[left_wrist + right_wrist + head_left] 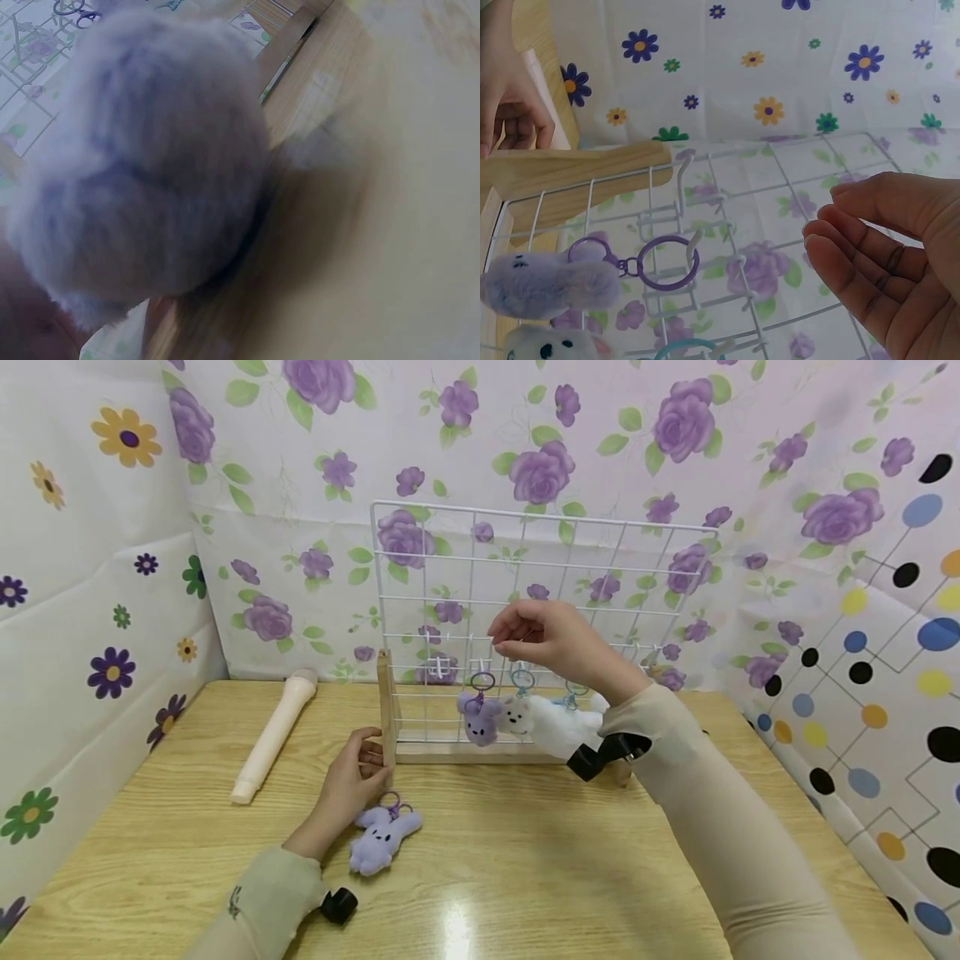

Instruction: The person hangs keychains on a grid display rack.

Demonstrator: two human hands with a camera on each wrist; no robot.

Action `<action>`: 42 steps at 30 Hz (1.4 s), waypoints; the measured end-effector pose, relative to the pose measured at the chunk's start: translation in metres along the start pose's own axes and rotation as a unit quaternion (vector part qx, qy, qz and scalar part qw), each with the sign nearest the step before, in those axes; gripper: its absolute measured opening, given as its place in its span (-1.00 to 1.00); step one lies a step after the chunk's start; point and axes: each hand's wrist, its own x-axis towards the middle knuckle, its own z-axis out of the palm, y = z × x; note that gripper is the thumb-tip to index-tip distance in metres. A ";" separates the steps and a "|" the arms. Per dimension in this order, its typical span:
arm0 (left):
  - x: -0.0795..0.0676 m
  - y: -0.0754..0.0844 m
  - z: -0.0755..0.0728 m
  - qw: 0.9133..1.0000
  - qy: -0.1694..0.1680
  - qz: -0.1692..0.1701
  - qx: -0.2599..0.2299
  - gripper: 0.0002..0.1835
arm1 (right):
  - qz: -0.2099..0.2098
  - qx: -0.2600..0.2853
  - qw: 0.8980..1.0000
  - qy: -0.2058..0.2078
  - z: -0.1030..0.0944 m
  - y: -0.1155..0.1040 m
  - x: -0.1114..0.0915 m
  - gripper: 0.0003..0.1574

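My right hand (543, 639) hovers by the white wire grid rack (427, 556), just above its hooks. In the right wrist view, thumb and fingers are bent and apart, with nothing between them. A purple plush keychain (480, 720) hangs by its purple ring (667, 262) from a hook. Beside it hang white plush keychains (551, 720), partly covered by the right wrist. My left hand (348, 785) touches the rack's wooden side post (386, 710), fingers loosely bent. A purple bunny keychain (378, 842) lies on the table beside that wrist; blurred purple plush (150, 165) fills much of the left wrist view.
On the wooden table (525, 877), a pale microphone-shaped stick (273, 735) lies to the left. An unoccupied white hook (439, 668) sits left of the hanging keychains. Flower-print cloth (300, 468) stands behind the rack, with dotted cloth (862, 635) at right.
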 end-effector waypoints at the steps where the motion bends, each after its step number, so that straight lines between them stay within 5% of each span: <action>1: 0.000 0.000 0.000 1.000 0.000 0.000 0.000 -0.40 | -0.002 0.003 1.000 0.002 0.000 -0.001 -0.001 -0.80; 18: 0.001 0.001 0.001 1.000 0.002 0.000 -0.002 -0.41 | -0.050 0.023 0.998 0.022 0.010 -0.015 -0.023 -0.82; 35: 0.000 -0.001 0.004 1.000 0.005 -0.007 -0.002 -0.39 | -0.130 0.073 0.989 0.017 0.062 -0.007 -0.046 -0.83; 42: 0.001 -0.002 0.003 1.000 0.008 0.004 0.002 -0.39 | -0.107 0.110 0.988 0.008 0.082 -0.003 -0.053 -0.84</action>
